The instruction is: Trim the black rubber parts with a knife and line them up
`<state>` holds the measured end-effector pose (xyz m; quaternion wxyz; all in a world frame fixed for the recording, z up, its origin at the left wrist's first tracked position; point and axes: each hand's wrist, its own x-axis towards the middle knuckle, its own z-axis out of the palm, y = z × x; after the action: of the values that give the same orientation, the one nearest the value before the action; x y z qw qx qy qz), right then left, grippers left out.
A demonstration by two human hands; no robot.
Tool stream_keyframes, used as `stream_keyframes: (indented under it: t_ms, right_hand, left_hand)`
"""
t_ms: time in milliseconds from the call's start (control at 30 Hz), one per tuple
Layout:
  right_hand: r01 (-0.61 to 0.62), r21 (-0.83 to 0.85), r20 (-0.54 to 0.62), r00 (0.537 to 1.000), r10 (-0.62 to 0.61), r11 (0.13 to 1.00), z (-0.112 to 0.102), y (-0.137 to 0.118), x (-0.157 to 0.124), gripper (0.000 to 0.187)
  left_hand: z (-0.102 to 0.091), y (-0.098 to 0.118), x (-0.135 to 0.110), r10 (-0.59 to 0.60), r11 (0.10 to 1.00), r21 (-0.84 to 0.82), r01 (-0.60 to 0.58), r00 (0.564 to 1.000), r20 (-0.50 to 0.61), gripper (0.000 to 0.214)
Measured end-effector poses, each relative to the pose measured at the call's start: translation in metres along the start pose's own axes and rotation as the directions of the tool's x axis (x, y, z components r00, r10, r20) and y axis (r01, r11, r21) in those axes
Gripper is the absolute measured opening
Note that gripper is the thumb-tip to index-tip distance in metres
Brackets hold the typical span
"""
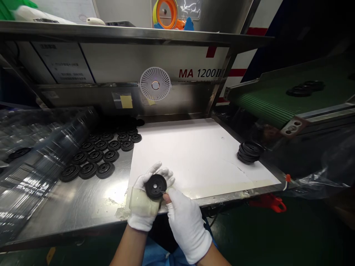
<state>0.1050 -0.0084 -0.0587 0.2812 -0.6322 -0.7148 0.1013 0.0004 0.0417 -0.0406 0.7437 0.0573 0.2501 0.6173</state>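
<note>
You have a black disc (155,186) at the near edge of the white sheet (194,155). Your left hand (144,201) cups it from behind, fingers curled round its rim. Your right hand (186,221) pinches its lower rim between thumb and forefinger; whether it holds a small tool is unclear. This looks like rim work on one piece, so a next move would call for a steady grip and a slight turn. The disc is round and matte, with concentric ridges and a centre hole.
</note>
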Motion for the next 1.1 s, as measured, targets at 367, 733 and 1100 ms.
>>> stream_keyframes:
  t_ms: [367, 733, 1100]
  right_hand:
    - [-0.002, -0.010, 0.018, 1.000, 0.002, 1.000, 0.003, -0.007, -0.006, 0.021]
    - [-0.015, -0.047, -0.010, 1.000, 0.014, 0.999, 0.002, -0.003, -0.007, 0.022]
    - [0.008, -0.014, -0.012, 1.000, -0.008, 1.000, -0.004, 0.000, -0.002, 0.019]
  left_hand:
    - [-0.005, -0.008, 0.007, 0.211, 0.974, -0.067, -0.215, 0.976, -0.053, 0.026]
    - [-0.004, -0.006, 0.008, 0.108, 0.986, -0.121, -0.114, 0.993, -0.050, 0.017]
    - [-0.007, -0.003, -0.002, 0.025, 0.997, -0.074, -0.024, 1.000, 0.018, 0.027]
